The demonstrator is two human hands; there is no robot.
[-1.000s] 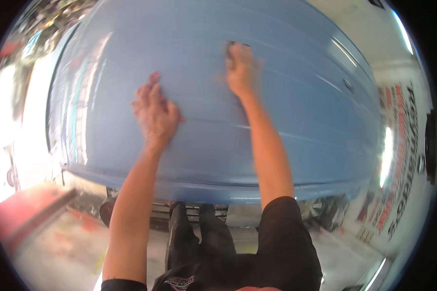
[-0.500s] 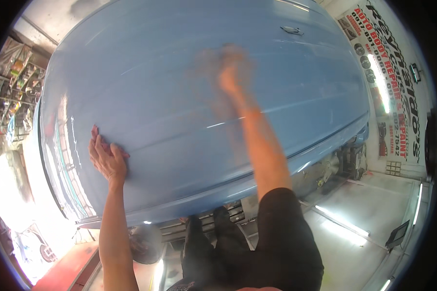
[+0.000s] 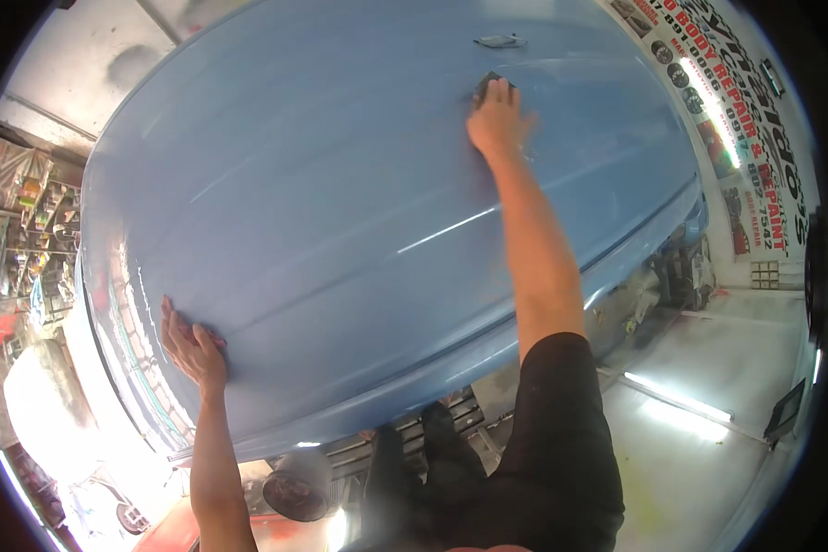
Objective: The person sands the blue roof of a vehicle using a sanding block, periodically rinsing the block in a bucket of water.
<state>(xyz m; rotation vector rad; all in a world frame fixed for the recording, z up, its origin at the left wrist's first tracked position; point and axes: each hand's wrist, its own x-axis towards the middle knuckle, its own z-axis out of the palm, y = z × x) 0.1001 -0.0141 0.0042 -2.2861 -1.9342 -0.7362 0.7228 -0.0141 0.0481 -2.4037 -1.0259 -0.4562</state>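
Shelves of cans [image 3: 28, 230] at left, signboard wall [image 3: 745, 138] at right, black wheel [image 3: 294, 488] below.

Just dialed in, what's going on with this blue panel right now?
A person is leaning over a large glossy blue car body panel. The right hand is stretched far out, pressing a small dark pad flat against the paint, just below a door handle. The left hand lies flat on the panel near its lower edge, fingers spread, holding nothing.

Right hand [image 3: 499, 118] farther up panel [image 3: 340, 202]
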